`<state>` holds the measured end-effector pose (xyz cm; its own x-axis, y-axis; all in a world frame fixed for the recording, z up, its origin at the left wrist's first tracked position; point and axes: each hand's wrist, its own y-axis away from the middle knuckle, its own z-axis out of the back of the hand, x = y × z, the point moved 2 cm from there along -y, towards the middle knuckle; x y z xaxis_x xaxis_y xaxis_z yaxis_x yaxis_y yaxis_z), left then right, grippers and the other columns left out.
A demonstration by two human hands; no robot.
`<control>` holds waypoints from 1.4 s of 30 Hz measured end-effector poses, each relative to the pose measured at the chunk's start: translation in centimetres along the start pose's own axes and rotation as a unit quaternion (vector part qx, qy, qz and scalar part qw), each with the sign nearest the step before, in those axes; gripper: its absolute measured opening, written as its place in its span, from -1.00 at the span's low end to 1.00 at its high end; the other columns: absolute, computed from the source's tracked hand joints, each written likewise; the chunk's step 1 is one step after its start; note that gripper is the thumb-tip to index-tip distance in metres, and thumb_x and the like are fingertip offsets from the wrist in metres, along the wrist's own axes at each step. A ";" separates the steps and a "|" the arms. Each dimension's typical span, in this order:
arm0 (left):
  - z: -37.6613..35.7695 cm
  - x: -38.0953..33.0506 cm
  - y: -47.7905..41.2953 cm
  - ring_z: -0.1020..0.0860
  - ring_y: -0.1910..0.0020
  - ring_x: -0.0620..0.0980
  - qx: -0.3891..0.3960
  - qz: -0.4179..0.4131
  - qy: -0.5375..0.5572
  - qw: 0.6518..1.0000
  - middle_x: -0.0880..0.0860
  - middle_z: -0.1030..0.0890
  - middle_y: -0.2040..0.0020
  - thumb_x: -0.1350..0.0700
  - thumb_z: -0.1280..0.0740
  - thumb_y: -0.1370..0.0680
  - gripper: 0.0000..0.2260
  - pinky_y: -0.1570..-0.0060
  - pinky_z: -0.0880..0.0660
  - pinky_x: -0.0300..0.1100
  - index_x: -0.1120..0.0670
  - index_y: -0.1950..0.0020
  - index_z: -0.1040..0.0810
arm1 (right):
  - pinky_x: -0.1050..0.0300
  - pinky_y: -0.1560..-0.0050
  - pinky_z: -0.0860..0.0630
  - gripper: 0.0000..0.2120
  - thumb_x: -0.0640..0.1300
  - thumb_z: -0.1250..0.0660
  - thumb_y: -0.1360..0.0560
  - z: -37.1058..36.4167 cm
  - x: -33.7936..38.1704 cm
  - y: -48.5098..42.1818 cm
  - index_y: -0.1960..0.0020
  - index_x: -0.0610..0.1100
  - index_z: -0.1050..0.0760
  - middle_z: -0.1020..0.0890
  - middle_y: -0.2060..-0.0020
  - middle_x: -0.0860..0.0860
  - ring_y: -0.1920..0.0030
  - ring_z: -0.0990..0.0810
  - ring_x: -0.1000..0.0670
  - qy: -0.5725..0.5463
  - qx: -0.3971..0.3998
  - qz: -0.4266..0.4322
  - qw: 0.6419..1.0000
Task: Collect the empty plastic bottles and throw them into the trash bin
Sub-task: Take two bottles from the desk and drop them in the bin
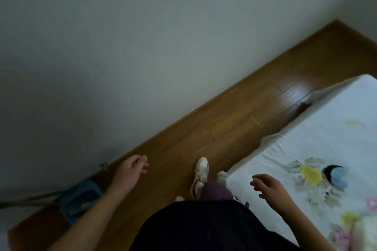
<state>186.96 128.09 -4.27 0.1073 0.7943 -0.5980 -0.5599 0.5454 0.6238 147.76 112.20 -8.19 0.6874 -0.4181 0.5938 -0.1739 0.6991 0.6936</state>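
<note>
No plastic bottle shows in this view. A blue bin (81, 199) stands on the floor by the wall at the lower left, partly hidden behind my left forearm; its contents are too blurred to tell. My left hand (130, 169) hangs over the floor just right of the bin, fingers loosely curled and holding nothing. My right hand (269, 186) hovers over the near edge of the bed, fingers apart and holding nothing.
A bed (318, 140) with a white flowered sheet fills the right side. A strip of wooden floor (234, 120) runs between the bed and a grey wall (122, 46). My white shoe (201, 171) is stepping along that strip.
</note>
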 end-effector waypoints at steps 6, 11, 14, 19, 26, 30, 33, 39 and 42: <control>-2.8 -11.5 -11.8 -0.65 0.08 0.01 0.071 -0.060 -0.075 0.993 -0.03 -0.67 0.04 0.00 -0.18 -0.69 -0.79 0.05 -0.53 -0.04 -0.02 0.01 -0.59 | -0.09 -0.06 -0.58 -0.80 -0.12 -0.29 -0.60 2.7 0.7 -5.8 -0.16 -0.16 -0.58 -0.70 0.03 -0.07 0.00 -0.66 -0.08 -0.088 -0.051 -0.083 0.991; -3.7 -16.7 -17.9 -0.66 0.15 0.06 0.075 -0.050 -0.097 0.991 0.06 -0.70 0.07 0.05 -0.23 -0.68 -0.78 0.13 -0.49 -0.08 0.01 0.07 -0.63 | 0.00 -0.05 -0.60 -0.78 -0.08 -0.28 -0.61 5.3 7.6 -12.9 -0.19 -0.14 -0.56 -0.68 0.03 -0.02 0.01 -0.65 0.00 -0.080 -0.050 -0.056 0.994; -3.6 -19.6 -21.1 -0.67 0.16 0.06 0.075 -0.031 -0.109 0.991 0.07 -0.71 0.10 0.06 -0.24 -0.67 -0.76 0.19 -0.47 -0.11 0.06 0.09 -0.65 | 0.22 0.10 -0.53 -0.79 -0.03 -0.29 -0.60 7.3 13.0 -17.1 -0.19 -0.08 -0.54 -0.63 0.04 0.05 0.06 -0.60 0.11 -0.047 -0.039 -0.019 0.998; -5.0 -25.6 -28.0 -0.61 0.28 0.08 0.072 -0.005 -0.104 0.992 0.20 -0.71 0.11 0.12 -0.28 -0.65 -0.77 0.28 -0.40 -0.17 0.16 0.13 -0.64 | 0.13 -0.05 -0.60 -0.78 0.04 -0.31 -0.57 11.9 20.7 -23.3 -0.18 0.01 -0.54 -0.64 0.00 0.07 0.00 -0.63 0.10 -0.067 -0.029 0.013 0.997; -12.9 -38.8 -37.7 -0.54 0.35 0.08 0.137 -0.044 -0.145 0.979 0.21 -0.64 0.17 0.20 -0.25 -0.66 -0.81 0.37 -0.36 -0.20 0.23 0.10 -0.57 | 0.10 -0.13 -0.60 -0.79 0.01 -0.29 -0.59 20.0 22.7 -30.2 -0.17 -0.03 -0.55 -0.64 -0.03 0.04 -0.05 -0.63 0.06 -0.112 -0.073 -0.039 0.990; -19.8 -45.2 -41.0 -0.54 0.47 -0.02 0.219 -0.078 -0.217 0.948 0.13 -0.67 0.28 0.15 -0.26 -0.65 -0.76 0.48 -0.37 -0.27 0.18 0.17 -0.58 | 0.13 -0.05 -0.58 -0.86 -0.02 -0.29 -0.60 24.3 20.7 -31.4 -0.12 0.00 -0.55 -0.65 -0.02 0.03 -0.04 -0.63 0.03 -0.145 -0.156 -0.099 0.972; -25.7 -52.0 -41.2 -0.58 0.40 -0.03 0.278 -0.108 -0.252 0.921 0.12 -0.69 0.23 0.09 -0.25 -0.66 -0.74 0.40 -0.44 -0.22 0.16 0.16 -0.61 | -0.04 -0.10 -0.60 -0.91 -0.09 -0.31 -0.58 27.2 18.7 -31.4 -0.05 -0.02 -0.57 -0.69 0.04 -0.03 -0.02 -0.66 -0.06 -0.191 -0.217 -0.135 0.948; -36.3 -64.7 -40.3 -0.67 0.24 0.02 0.344 -0.214 -0.293 0.866 0.10 -0.71 0.16 0.01 -0.26 -0.65 -0.72 0.28 -0.47 -0.18 0.15 0.11 -0.62 | 0.11 0.11 -0.57 -0.91 -0.19 -0.31 -0.58 32.2 14.7 -30.8 0.02 -0.11 -0.60 -0.71 0.10 -0.10 0.08 -0.69 -0.08 -0.297 -0.286 -0.205 0.888; -40.9 -69.1 -40.8 -0.68 0.19 0.04 0.351 -0.223 -0.299 0.859 0.08 -0.71 0.13 -0.01 -0.25 -0.66 -0.72 0.27 -0.47 -0.21 0.14 0.09 -0.62 | -0.01 0.03 -0.58 -0.89 -0.17 -0.29 -0.59 35.1 12.4 -32.4 -0.02 -0.13 -0.60 -0.71 0.08 -0.10 0.06 -0.68 -0.07 -0.337 -0.284 -0.233 0.867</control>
<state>168.77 40.00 -8.96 0.7023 0.3459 -0.6222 0.2578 0.6911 0.6752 137.17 64.04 -9.01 -0.0122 -0.8416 0.5399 0.5185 0.4564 0.7231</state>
